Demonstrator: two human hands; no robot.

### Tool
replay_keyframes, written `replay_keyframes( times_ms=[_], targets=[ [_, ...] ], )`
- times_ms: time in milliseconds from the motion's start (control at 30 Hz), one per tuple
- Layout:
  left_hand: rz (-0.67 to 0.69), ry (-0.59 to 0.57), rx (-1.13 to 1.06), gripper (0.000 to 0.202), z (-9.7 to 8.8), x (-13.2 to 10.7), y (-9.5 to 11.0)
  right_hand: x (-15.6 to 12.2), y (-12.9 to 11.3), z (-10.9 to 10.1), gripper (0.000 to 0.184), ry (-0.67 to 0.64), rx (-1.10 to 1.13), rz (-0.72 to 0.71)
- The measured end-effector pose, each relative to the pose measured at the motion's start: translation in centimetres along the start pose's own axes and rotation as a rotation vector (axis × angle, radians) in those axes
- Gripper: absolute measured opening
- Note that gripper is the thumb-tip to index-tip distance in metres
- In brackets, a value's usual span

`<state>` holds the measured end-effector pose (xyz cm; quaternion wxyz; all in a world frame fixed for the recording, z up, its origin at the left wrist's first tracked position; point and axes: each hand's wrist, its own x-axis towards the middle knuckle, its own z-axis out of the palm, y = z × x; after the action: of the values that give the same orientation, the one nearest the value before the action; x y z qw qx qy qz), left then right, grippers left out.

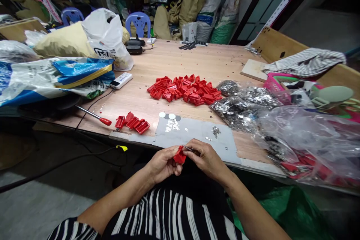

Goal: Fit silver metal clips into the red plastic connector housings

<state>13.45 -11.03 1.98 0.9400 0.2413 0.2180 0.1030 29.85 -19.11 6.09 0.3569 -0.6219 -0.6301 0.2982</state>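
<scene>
My left hand (pixel 163 164) is closed round a small red plastic housing (pixel 179 156), held in front of the table's near edge. Against the top of that piece, my right hand (pixel 207 160) pinches a thin metal tool (pixel 186 148); its exact kind is too small to tell. Just beyond both hands, a grey mat (pixel 194 137) carries small silvery metal pieces (pixel 172 125) and a pile of tiny dark metal parts (pixel 216 131). Several red housings (pixel 132 122) lie left of the mat, and a large heap of red housings (pixel 185 89) lies behind it.
Clear bags of metal parts (pixel 239 110) and a pink basket (pixel 277 86) stand at the right. A lever with a red grip (pixel 105 121) sticks out at the left, near a white power strip (pixel 122 81). Plastic sacks (pixel 56 77) cover the left side.
</scene>
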Motion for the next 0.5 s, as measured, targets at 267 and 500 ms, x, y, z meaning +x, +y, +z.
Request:
replay_keyframes(
  times_ms=[267,500],
  targets=[
    [-0.007,0.037,-0.013,0.04,0.5,-0.3,0.7,-0.1,1.6,-0.7,0.021,0.103,0.153,0.178],
    [0.002,0.03,0.03,0.032,0.4,-0.1,0.3,0.1,2.4,0.8,0.02,0.046,0.245,0.199]
  ],
)
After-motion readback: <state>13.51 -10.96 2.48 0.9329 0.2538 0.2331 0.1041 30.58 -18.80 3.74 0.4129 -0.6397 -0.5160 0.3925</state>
